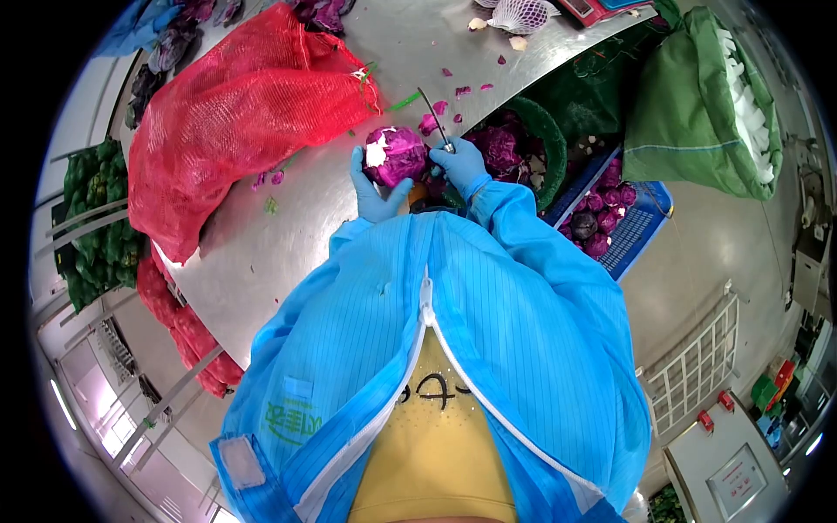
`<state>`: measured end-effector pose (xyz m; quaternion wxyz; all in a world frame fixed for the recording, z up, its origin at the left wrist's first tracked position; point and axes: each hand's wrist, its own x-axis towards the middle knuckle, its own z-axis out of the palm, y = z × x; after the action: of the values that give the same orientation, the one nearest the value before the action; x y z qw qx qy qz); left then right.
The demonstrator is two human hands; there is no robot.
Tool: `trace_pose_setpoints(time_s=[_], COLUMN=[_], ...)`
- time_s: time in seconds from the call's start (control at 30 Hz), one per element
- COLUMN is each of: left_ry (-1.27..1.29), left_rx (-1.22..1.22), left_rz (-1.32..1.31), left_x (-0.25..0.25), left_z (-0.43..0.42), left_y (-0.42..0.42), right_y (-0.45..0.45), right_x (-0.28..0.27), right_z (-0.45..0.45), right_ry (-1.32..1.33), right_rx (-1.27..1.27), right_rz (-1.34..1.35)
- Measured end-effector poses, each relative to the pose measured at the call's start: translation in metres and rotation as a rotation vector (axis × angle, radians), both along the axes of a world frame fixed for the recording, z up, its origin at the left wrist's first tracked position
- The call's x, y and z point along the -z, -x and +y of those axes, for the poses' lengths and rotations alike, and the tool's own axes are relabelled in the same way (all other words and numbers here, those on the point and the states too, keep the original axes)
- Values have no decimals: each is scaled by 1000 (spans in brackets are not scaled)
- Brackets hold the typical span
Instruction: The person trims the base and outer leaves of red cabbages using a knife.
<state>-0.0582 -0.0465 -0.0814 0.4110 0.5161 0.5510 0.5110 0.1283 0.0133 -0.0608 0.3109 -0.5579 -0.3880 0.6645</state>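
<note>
A red cabbage [403, 157] with a pale patch on its side rests in my left hand [377, 193], whose blue-gloved fingers curve around it at the table's edge. Close to its right side, my right hand [462, 166], also gloved in blue, is closed on the handle of a knife [433, 120]. The thin dark blade points up and away from me. Purple leaf scraps [429, 124] lie on the metal table [288, 205] just beyond the cabbage.
A full red mesh sack [235, 122] lies on the table to the left. On the right stand a green tub [551, 144] of purple leaves, a blue crate [641, 228] of red cabbages and a green woven sack [697, 113]. White mesh netting [521, 15] sits at the far edge.
</note>
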Motion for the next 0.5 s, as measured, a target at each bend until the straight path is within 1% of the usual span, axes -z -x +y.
trace_pose_setpoints(time_s=[0.07, 0.1, 0.13, 0.2, 0.23, 0.37, 0.43, 0.47, 0.5], left_ry=[-135, -43, -36, 164, 168, 197, 372, 372, 426], left_rx=[-73, -156, -155, -312, -346, -380, -426, -426, -430], left_rz=[383, 250, 249, 91, 142, 142, -333, -332, -421], left_x=[-19, -21, -35, -59, -46, -22, -25, -27, -41], left_z=[-3, 2, 6, 18, 20, 18, 22, 22, 24], left_y=[-15, -23, -25, -29, -21, -13, -15, -15, -21], right_y=[7, 10, 13, 18, 20, 21, 16, 16, 13], right_x=[13, -1, -4, -9, -13, -33, -38, -40, -41], right_z=[-7, -10, -16, -21, -21, -27, -30, -31, -33], right_ry=[-79, -37, -30, -118, -99, 6, 73, 73, 60], right_rx=[74, 118, 118, 162, 212, 256, 334, 334, 327], right_rz=[3, 32, 30, 46, 134, 110, 197, 197, 214])
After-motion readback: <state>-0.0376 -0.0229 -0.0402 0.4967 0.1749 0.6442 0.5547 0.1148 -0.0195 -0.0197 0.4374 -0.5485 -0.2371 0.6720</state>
